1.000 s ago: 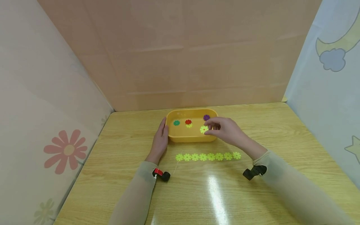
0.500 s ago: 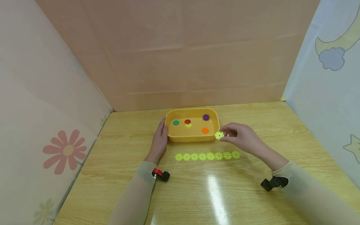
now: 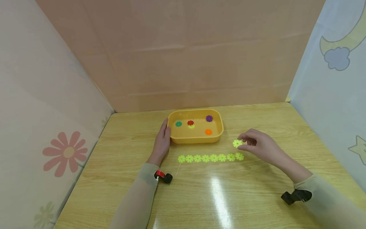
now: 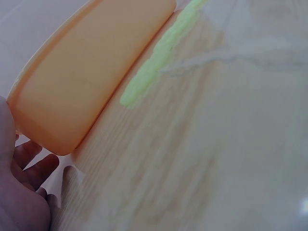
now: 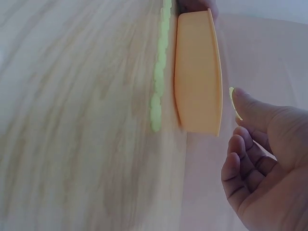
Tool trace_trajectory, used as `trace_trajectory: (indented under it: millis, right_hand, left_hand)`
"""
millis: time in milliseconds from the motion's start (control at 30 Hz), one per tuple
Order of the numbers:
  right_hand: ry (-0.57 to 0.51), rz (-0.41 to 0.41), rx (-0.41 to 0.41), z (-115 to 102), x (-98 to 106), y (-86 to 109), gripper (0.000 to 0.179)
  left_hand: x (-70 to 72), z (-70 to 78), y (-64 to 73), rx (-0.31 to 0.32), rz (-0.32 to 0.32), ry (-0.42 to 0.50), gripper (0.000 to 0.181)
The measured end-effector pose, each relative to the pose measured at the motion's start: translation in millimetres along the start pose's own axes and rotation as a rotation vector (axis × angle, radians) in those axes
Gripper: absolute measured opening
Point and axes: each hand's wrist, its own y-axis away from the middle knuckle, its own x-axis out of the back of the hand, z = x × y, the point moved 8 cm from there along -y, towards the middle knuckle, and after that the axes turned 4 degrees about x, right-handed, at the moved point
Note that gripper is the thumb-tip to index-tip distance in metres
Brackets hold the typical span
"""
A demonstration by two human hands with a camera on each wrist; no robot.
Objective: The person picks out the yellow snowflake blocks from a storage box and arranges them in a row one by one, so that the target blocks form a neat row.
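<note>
My right hand pinches a yellow flower-shaped plastic disc between thumb and fingertips, above the table beyond the right end of a row of yellow discs. In the right wrist view this held disc appears edge-on at the thumb tip. My left hand rests against the left end of a yellow-orange tray, its fingers along the outer wall. Inside the tray lie a green disc, a red disc partly over a yellow one, a purple disc and an orange disc.
The wooden table reaches back to a tan panel. A patterned panel stands on the left and another panel on the right. A thin pale string trails from the row's left end. Glare crosses the table's front.
My right hand has lifted the yellow disc out of the tray and carried it right and nearer, uncovering the orange disc. My left hand has stayed at the tray's left end.
</note>
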Motion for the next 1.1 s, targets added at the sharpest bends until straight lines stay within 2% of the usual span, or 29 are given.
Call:
trace_trajectory:
  millis: [200, 433, 600, 767, 1100]
  right_hand:
    - [0.007, -0.020, -0.038, 13, 2, 13.6, 0.023]
    - [0.024, -0.029, -0.037, 26, 2, 25.3, 0.022]
    - [0.011, -0.065, -0.089, 39, -1, 31.6, 0.023]
    - [0.009, -0.117, -0.142, 49, -6, 35.6, 0.024]
    - [0.009, -0.150, -0.148, 57, -12, 39.1, 0.027]
  left_hand:
    - [0.9, 1.4, -0.3, -0.005, -0.001, -0.001, 0.060]
    - [1.6, 2.3, -0.1, -0.012, 0.007, -0.005, 0.059]
    - [1.3, 1.6, -0.3, -0.010, 0.005, -0.010, 0.059]
    - [0.8, 0.1, -1.3, -0.008, 0.000, -0.011, 0.060]
    - [0.1, 0.5, -0.6, -0.005, 0.000, -0.004, 0.060]
